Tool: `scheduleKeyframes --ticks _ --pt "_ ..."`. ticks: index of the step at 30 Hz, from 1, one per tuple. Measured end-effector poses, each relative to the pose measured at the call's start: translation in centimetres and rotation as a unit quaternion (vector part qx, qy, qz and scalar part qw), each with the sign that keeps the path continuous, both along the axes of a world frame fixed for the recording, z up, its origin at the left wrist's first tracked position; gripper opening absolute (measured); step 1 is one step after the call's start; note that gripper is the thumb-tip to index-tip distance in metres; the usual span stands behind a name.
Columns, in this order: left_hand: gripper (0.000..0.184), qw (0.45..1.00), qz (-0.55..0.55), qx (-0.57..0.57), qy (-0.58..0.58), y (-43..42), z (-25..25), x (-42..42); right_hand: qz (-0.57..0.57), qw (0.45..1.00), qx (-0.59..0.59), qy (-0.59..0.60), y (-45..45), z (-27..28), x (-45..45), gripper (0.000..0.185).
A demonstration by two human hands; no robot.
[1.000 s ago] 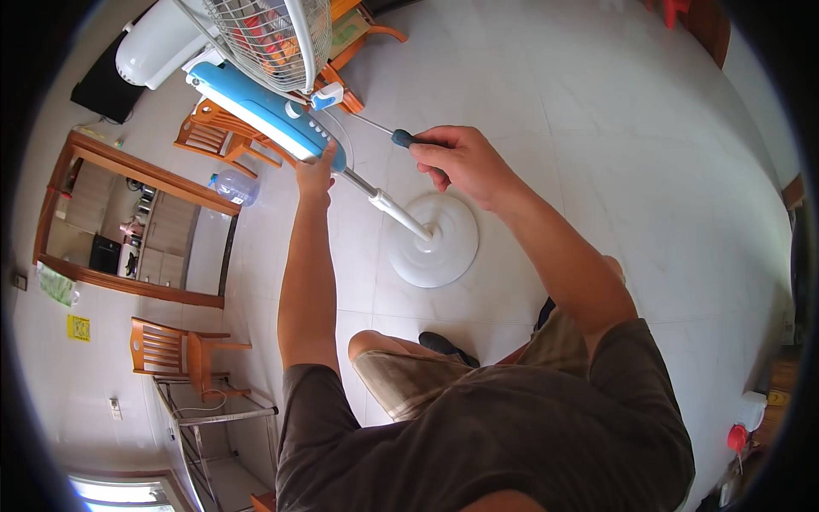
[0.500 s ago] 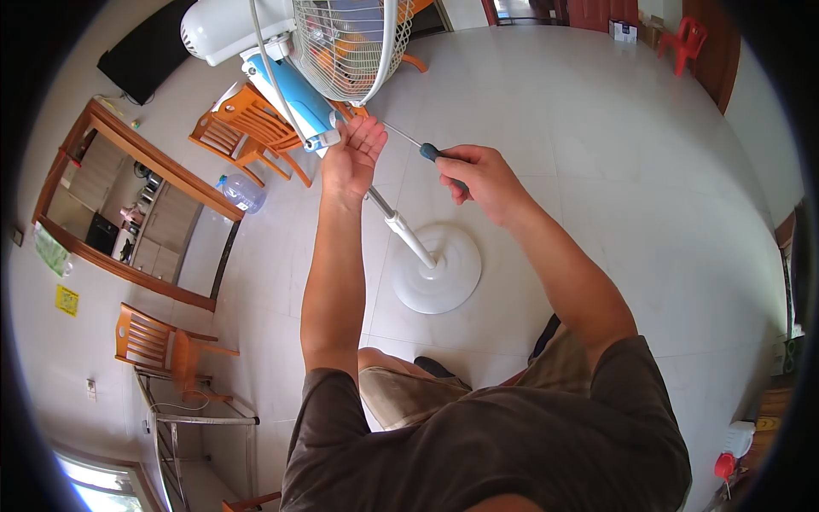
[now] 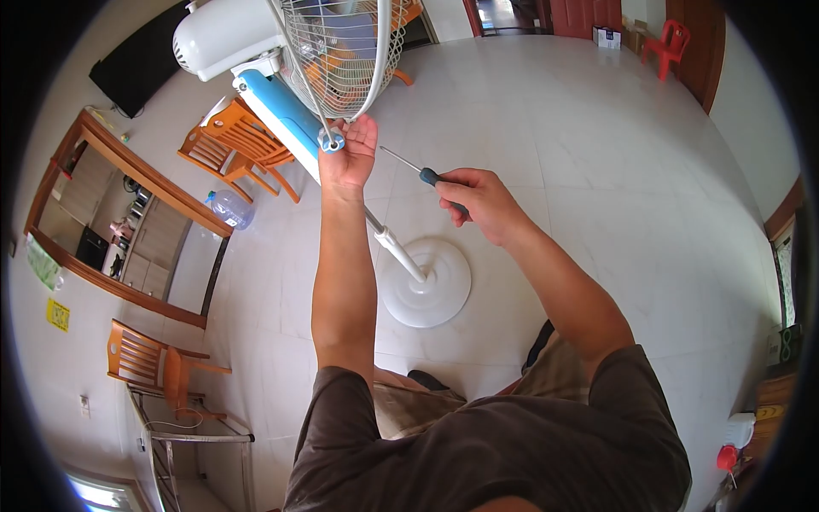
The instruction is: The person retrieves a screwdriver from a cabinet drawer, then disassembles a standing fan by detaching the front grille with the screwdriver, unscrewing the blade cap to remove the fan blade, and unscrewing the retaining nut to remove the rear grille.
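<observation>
A white pedestal fan (image 3: 226, 44) with a blue and white panel (image 3: 286, 107) on its neck stands in front of me, leaning in the view. At the lower end of that panel is my left hand (image 3: 350, 158), palm up and fingers stretched out and slightly bent. The panel's end partly covers the thumb, so its contact is hard to see. In my right hand (image 3: 482, 200) is a screwdriver (image 3: 429, 176) with a dark handle, its thin shaft pointing toward the left hand. A gap separates its tip from the panel.
The fan's round base (image 3: 426, 290) rests on the tiled floor before my feet. To the left are wooden chairs (image 3: 247, 136), a large water bottle (image 3: 230, 209) and a metal frame (image 3: 200, 437). A red plastic chair (image 3: 667, 49) stands far right.
The screwdriver tip has drawn away from the left hand and panel. The panel's end now overlaps my left thumb more. The whole view has shifted slightly.
</observation>
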State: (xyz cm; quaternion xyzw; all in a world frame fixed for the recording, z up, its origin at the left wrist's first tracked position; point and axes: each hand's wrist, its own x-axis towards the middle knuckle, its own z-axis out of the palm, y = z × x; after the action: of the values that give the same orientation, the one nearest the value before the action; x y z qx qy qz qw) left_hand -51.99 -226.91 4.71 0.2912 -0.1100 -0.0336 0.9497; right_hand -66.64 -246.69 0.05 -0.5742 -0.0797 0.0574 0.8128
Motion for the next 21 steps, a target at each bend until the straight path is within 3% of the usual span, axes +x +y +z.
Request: scheduleKeyframes --ticks 11,21 --pt "0.023 0.999 0.031 0.024 0.006 -0.8 1.6 -0.6 0.001 1.0 0.012 0.008 0.0 -1.3 0.3 0.02" --pt "0.015 1.0 0.008 -0.003 0.026 -0.4 0.6 -0.8 0.009 0.998 0.065 0.018 -0.7 -0.5 -0.8 0.017"
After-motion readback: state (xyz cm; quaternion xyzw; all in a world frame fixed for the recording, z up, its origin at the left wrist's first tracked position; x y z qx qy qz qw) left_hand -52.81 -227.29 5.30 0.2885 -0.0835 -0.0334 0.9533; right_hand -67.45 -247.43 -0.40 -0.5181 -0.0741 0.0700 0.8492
